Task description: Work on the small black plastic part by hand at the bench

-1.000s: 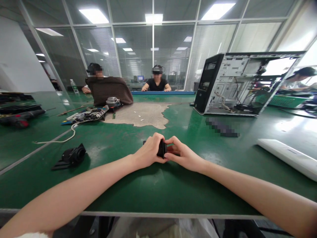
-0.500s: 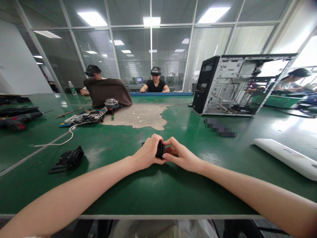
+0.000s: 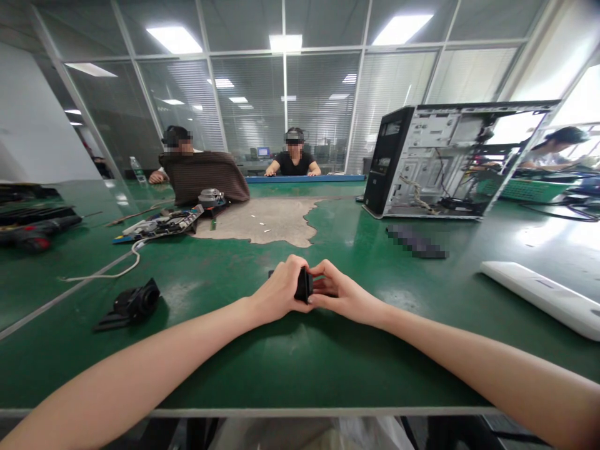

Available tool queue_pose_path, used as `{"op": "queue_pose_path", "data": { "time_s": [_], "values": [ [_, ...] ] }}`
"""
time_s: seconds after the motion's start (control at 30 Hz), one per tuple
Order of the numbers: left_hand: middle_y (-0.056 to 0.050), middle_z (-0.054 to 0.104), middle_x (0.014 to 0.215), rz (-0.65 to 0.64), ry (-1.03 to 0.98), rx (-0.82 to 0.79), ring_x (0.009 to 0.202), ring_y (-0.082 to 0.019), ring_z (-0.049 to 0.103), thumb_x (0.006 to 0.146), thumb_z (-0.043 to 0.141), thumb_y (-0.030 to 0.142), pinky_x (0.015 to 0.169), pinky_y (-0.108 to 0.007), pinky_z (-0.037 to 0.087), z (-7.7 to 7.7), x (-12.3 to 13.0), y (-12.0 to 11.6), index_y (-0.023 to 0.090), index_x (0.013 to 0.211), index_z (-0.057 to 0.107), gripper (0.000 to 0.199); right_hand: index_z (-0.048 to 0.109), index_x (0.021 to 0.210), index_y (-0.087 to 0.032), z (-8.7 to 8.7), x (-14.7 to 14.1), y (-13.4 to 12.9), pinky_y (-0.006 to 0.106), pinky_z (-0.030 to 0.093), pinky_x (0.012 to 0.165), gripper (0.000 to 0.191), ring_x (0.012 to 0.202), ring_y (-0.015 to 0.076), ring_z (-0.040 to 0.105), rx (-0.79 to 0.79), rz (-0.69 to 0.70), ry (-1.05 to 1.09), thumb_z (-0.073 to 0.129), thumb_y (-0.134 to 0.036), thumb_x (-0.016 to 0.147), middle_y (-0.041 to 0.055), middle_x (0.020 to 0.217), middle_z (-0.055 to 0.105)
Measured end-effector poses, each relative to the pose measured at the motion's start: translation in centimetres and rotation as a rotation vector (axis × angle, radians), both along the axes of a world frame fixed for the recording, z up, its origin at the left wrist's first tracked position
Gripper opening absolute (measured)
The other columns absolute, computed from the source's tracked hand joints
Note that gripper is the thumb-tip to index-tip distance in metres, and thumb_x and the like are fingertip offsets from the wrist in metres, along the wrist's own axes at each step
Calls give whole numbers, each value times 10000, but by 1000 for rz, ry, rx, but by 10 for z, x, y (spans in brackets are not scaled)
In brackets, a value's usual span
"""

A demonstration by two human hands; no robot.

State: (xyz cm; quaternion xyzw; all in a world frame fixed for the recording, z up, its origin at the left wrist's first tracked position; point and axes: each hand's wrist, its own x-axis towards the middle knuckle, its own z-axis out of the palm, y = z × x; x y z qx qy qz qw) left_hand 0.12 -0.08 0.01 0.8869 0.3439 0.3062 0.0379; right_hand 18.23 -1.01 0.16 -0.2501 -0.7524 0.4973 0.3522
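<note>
Just above the green table [image 3: 262, 369], a small black plastic part [image 3: 304, 286] sits between my two hands. My left hand [image 3: 280, 289] is wrapped round it from the left and covers much of it. From the right, my right hand [image 3: 343, 292] pinches its edge with curled fingertips and thumb. What kind of part it is cannot be made out. On the left lies another black plastic piece [image 3: 134, 304] with a round opening and a flat foot, apart from both hands.
An opened computer case [image 3: 394, 162] stands at the back right. Beyond my right hand lie a blurred dark object [image 3: 417, 242] and a white elongated device [image 3: 539, 297]. A circuit board [image 3: 162, 224] with a white cable lies left. Two people sit across the table, another far right.
Both hands stay in place round the black part. The right fingers have shifted very slightly at its edge; the view has tilted a little.
</note>
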Motion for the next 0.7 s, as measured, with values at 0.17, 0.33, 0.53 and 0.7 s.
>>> {"op": "queue_pose_path", "data": {
  "time_s": [0.17, 0.33, 0.53, 0.7],
  "values": [
    [-62, 437, 985, -11, -4, 21, 843, -226, 483, 634, 673, 378, 740, -371, 416, -2, 1, 2, 190, 1022, 315, 561, 450, 921, -197, 3, 0, 1, 271, 491, 712, 205, 840, 138, 592, 30, -54, 34, 585, -285, 794, 4, 902, 523],
    [-59, 438, 979, -8, -14, 9, 839, -224, 485, 638, 669, 370, 736, -368, 418, -1, 0, 1, 192, 1019, 316, 549, 425, 1002, -210, 4, -1, -3, 358, 494, 816, 293, 917, 169, 593, 72, -59, 5, 606, -217, 772, 31, 970, 551],
    [-64, 440, 981, 4, -5, -18, 842, -229, 485, 643, 668, 379, 737, -373, 423, 1, 0, 0, 188, 1027, 317, 555, 472, 965, -195, 5, 3, -1, 419, 420, 953, 334, 1005, 205, 563, 222, -214, -17, 656, -139, 692, 54, 1011, 551],
    [-69, 431, 977, -5, -9, -1, 844, -230, 485, 636, 675, 407, 748, -382, 426, -1, -1, 2, 183, 1031, 308, 584, 453, 901, -190, 7, 12, 10, 413, 469, 842, 331, 888, 192, 605, -4, -231, 34, 681, -187, 661, 40, 939, 573]
  ]
}}
